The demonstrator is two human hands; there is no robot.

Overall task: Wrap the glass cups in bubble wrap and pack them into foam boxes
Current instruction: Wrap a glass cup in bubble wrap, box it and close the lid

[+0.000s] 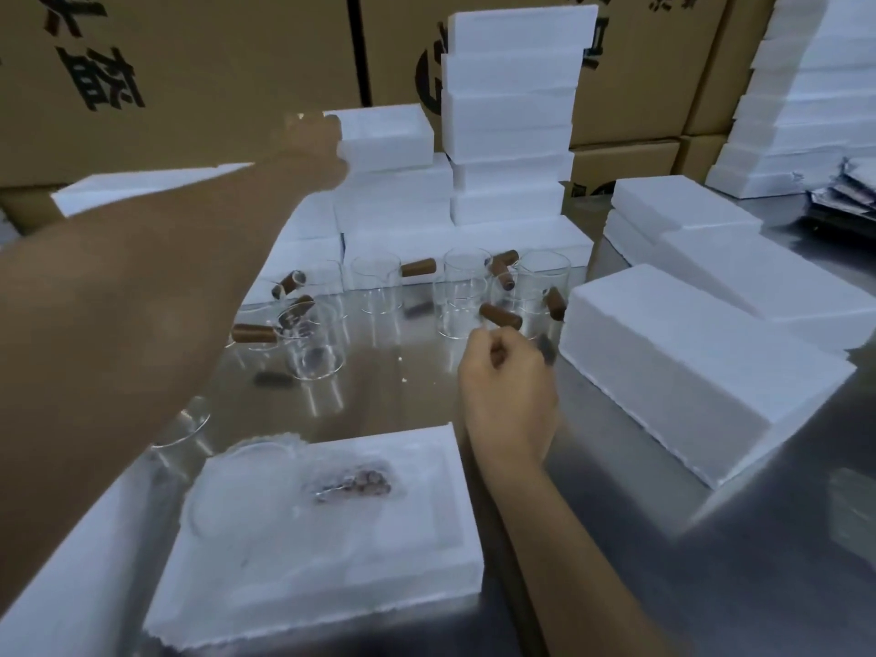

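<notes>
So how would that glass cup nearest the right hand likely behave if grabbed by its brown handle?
The glass cup looks thin-walled and clear, so probably fragile and fairly light. Its brown handle juts out to one side, so it may swing or tilt when lifted there. On the shiny metal table it would likely slide if pushed.

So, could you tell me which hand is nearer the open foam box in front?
Right. The right hand hovers just beyond the open foam box's far right corner; the left hand reaches far back toward the stacked foam boxes.
</notes>
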